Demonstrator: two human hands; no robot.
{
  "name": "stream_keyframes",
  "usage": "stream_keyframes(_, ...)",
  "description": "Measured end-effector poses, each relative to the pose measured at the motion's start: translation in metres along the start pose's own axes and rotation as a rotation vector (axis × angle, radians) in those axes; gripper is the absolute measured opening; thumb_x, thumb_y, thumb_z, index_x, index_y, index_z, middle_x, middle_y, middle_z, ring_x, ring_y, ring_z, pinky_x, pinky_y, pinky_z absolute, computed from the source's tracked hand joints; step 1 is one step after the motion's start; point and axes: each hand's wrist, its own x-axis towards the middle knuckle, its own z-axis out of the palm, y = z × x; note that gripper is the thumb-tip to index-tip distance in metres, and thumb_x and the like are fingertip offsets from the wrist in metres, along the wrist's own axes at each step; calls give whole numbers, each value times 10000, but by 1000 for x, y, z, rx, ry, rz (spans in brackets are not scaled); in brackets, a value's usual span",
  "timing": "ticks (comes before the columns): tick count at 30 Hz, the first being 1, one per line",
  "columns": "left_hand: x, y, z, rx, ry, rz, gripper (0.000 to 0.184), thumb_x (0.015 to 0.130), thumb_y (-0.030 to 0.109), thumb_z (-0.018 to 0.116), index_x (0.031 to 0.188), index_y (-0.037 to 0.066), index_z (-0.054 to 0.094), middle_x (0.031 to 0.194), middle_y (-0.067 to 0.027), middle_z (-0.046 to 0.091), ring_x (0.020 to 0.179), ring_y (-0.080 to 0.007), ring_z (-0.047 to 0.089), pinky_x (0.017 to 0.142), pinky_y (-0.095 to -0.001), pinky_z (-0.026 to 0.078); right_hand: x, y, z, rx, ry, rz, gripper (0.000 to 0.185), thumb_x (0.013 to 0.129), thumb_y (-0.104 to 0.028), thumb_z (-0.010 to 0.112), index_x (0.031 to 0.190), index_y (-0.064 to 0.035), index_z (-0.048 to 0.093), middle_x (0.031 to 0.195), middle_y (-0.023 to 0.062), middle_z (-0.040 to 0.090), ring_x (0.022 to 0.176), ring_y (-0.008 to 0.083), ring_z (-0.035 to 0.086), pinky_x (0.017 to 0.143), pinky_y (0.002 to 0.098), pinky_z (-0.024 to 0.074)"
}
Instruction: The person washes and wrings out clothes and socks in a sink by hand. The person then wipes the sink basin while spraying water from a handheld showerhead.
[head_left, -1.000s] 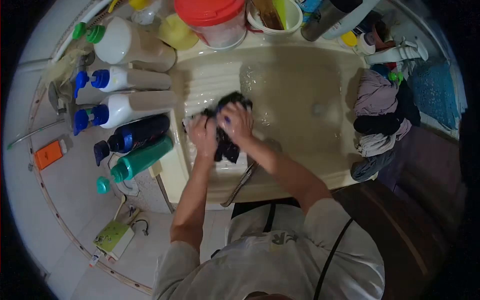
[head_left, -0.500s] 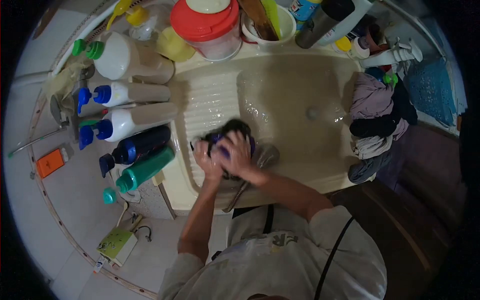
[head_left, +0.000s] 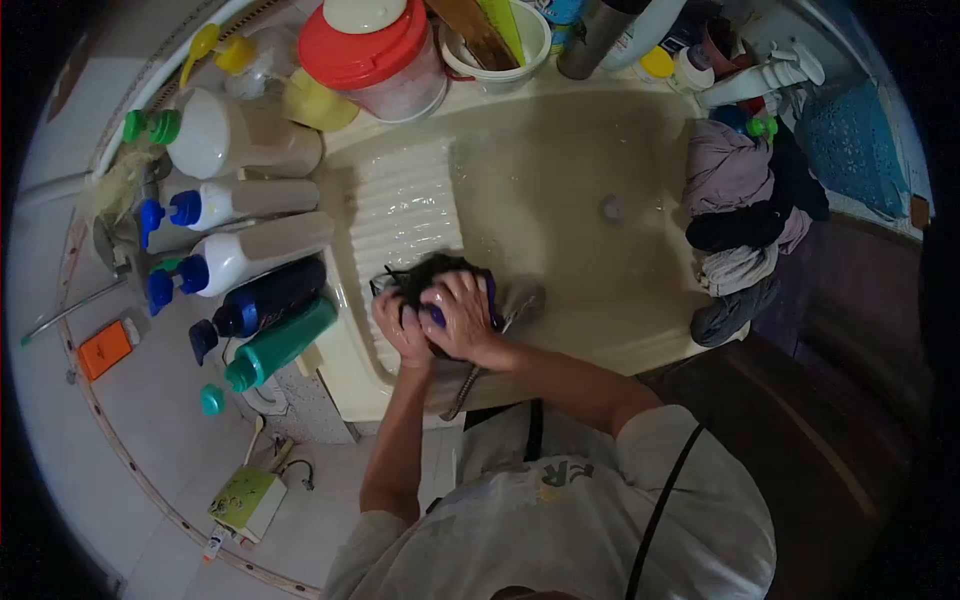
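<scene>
A wet, dark piece of cloth (head_left: 430,270) with purple parts is bunched up at the near end of the ridged washboard (head_left: 405,205) in the cream sink (head_left: 560,170). My left hand (head_left: 403,328) grips its left side with curled fingers. Pressed on top and to the right is my right hand (head_left: 463,315), its fingers bent into the fabric. Both hands cover much of the cloth, so what kind of garment it is cannot be made out. Close to my right hand lies a shower head (head_left: 525,300), its metal hose (head_left: 460,392) running over the near rim.
Bottles, including a green one (head_left: 285,342) and a white pump bottle (head_left: 265,245), line the left ledge. A red-lidded tub (head_left: 365,60) and a white bucket (head_left: 510,60) stand at the back. Clothes (head_left: 735,170) are heaped on the right rim, beside a blue basket (head_left: 855,150).
The camera view has shifted slightly, so the sink's surroundings sit farther left and higher. Both hands remain on the cloth, which is bunched a little differently under them.
</scene>
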Motion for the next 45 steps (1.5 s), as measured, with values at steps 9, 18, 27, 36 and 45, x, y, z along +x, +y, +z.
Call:
stream_keyframes(9,182,76,76,-363,-173,-377,389,882,366,597,836,-20,609,690,-36,544,658,-107,451,626,-263,404,133,135,-77,795,401,581,372,863,-312,482,999,15,597,926,165,635,880,230,579,805,361,443)
stream_keyframes(18,86,98,179,553,-772,370,848,752,610,591,1455,284,247,1544,-94,85,1413,-327,90,1027,-706,43,19,198,-149,-428,70,649,726,866,-533,511,1440,-153,278,1432,199,301,1261,445,341,1003,576,310)
stream_keyframes(27,89,75,226,688,-932,181,735,835,554,537,1421,152,348,1531,-154,115,1402,-334,138,1031,-687,49,68,234,-144,-799,17,261,560,884,-537,456,1353,-231,447,1415,148,369,1280,392,339,967,623,314)
stream_keyframes(36,107,107,191,-1233,-307,-1267,857,806,766,361,1407,155,370,1414,-86,395,1274,-311,372,1055,-456,311,90,202,-121,634,152,725,483,902,-474,463,896,-29,651,827,210,654,802,377,632,722,442,468)
stream_keyframes(45,83,75,217,-1627,-194,-1451,586,911,533,445,1303,100,484,1266,-85,533,1117,-255,504,992,-384,402,50,63,-95,-153,-26,-143,352,670,-380,701,879,-122,588,915,68,526,943,257,482,732,472,411)
